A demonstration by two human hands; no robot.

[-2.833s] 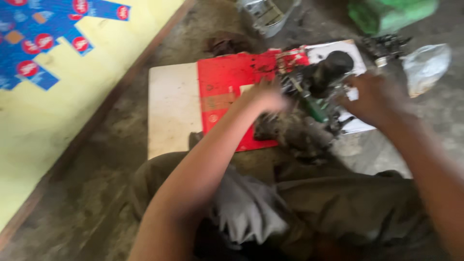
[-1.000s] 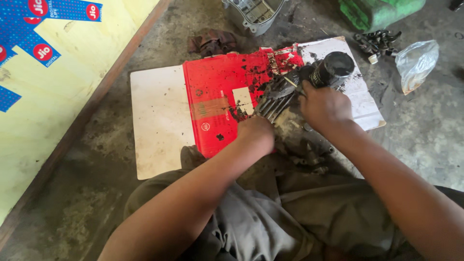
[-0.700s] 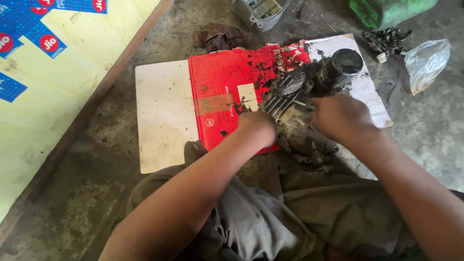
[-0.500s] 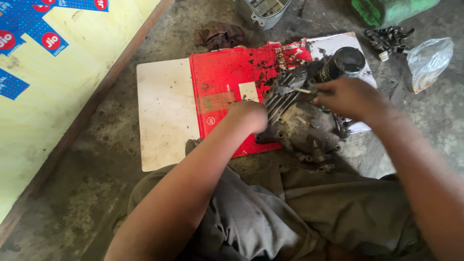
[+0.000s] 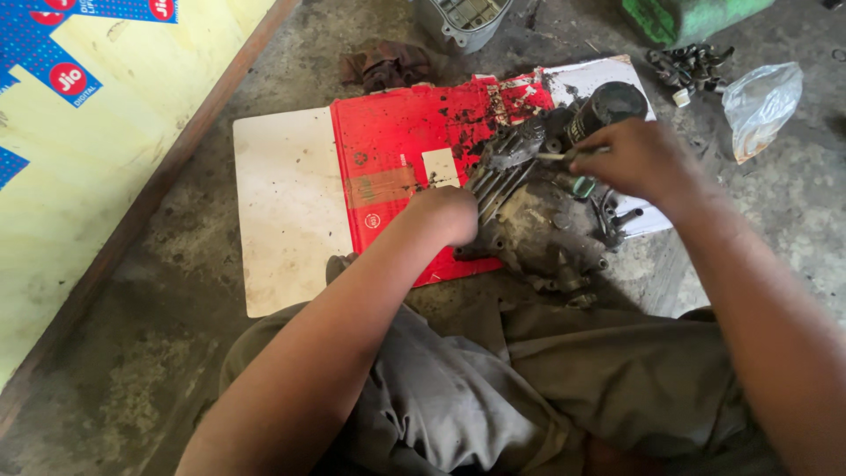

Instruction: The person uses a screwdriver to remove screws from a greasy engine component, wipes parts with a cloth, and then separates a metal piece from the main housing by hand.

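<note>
Centrally, grimy engine casing (image 5: pixel 542 225) on red card (image 5: pixel 397 159), long axis toward black cylinder (image 5: pixel 608 104). Left hand (image 5: pixel 445 214) fisted against finned left edge. Right hand (image 5: pixel 639 159) nearer top, pinching thin tool (image 5: pixel 560 155).

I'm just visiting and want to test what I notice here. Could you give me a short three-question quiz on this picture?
1. True or false: the left hand rests against the grimy engine part.
2. What does the right hand hold? A) a thin tool B) a hammer C) a cup
3. What colour is the flattened cardboard under the engine part?

Key: 1 true. 2 A: a thin tool, its tip at the top of the part. 3 red.
</note>
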